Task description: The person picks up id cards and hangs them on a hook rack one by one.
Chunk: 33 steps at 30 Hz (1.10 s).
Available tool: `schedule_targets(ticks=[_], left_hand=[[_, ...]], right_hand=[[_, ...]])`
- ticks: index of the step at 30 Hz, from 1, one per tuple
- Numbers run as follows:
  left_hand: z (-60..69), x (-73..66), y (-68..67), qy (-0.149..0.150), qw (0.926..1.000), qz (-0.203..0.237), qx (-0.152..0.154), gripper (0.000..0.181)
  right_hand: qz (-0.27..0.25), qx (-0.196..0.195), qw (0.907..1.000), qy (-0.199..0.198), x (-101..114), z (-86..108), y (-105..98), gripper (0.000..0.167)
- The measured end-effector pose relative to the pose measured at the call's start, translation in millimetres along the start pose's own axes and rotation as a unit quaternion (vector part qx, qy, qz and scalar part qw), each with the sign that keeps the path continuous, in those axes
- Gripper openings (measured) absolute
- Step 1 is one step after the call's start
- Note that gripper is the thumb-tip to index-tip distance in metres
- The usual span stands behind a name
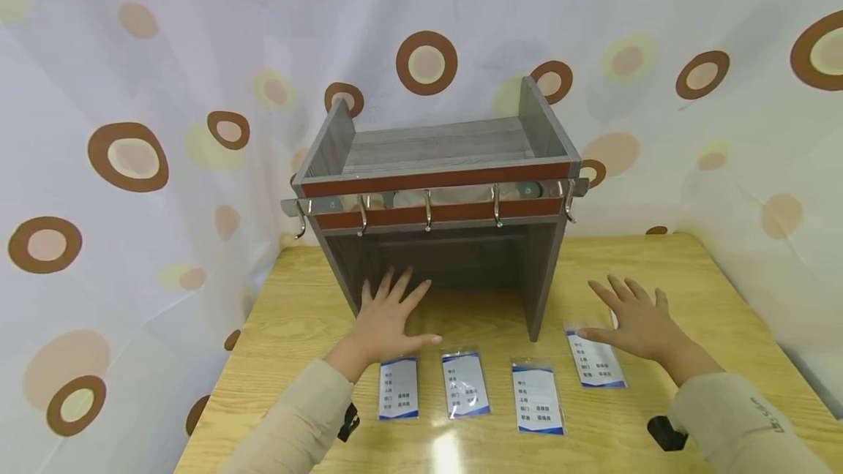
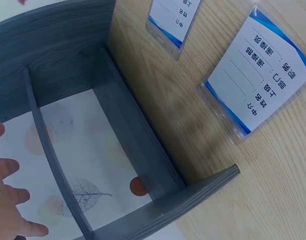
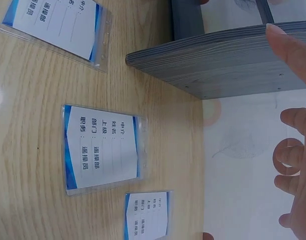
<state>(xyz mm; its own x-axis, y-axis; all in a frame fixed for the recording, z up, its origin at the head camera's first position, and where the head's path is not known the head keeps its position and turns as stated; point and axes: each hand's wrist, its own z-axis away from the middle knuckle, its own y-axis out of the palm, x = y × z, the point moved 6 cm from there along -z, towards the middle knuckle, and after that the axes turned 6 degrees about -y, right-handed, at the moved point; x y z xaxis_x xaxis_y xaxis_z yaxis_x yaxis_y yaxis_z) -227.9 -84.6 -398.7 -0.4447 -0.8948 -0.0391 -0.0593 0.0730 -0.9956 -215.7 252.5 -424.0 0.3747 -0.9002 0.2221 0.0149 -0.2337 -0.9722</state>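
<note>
My left hand (image 1: pixel 385 324) is spread in front of the lower opening of a grey wooden shelf (image 1: pixel 543 276), holding nothing. To the shelf's right, my right hand (image 1: pixel 639 324) has its fingers fanned out, also holding nothing, and covers part of a name badge (image 1: pixel 598 364) in the head view. Several clear-sleeved white and blue badges lie on the table: one (image 1: pixel 398 390) near the left wrist, one (image 1: pixel 466 386) in the middle, another (image 1: pixel 538 401) right of it. Partly hidden behind the right hand is a further white piece. Fingers (image 2: pixel 10 195) show at the left wrist view's edge.
A metal rail (image 1: pixel 408 197) with several hooks runs across the shelf's front. The shelf stands toward the back of the wooden table (image 1: pixel 296 298). Behind it hangs a white cloth (image 1: pixel 474 13) with brown and beige circles.
</note>
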Motion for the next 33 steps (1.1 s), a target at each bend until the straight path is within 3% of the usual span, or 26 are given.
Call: schedule_targets(ticks=[14, 21, 28, 33], left_hand=[[23.3, 15.3, -20.3, -0.003, 0.9995, 0.023, -0.022, 0.085], [34.8, 21.3, -38.4, 0.004, 0.9985, 0.035, -0.042, 0.084], [45.8, 22.2, -60.8, 0.015, 0.9975, 0.017, -0.066, 0.085], [53.2, 18.8, -73.7, 0.037, 0.9961, 0.018, -0.078, 0.085]], right_hand=[[-0.027, 0.010, 0.9996, -0.007, 5.8, 6.4, 18.3, 0.087], [-0.031, 0.011, 0.9994, -0.004, 8.0, 10.3, 26.0, 0.086], [-0.039, 0.014, 0.9991, 0.003, 9.4, 12.7, 37.2, 0.085], [-0.041, 0.011, 0.9991, 0.002, 13.7, 14.2, 43.0, 0.084]])
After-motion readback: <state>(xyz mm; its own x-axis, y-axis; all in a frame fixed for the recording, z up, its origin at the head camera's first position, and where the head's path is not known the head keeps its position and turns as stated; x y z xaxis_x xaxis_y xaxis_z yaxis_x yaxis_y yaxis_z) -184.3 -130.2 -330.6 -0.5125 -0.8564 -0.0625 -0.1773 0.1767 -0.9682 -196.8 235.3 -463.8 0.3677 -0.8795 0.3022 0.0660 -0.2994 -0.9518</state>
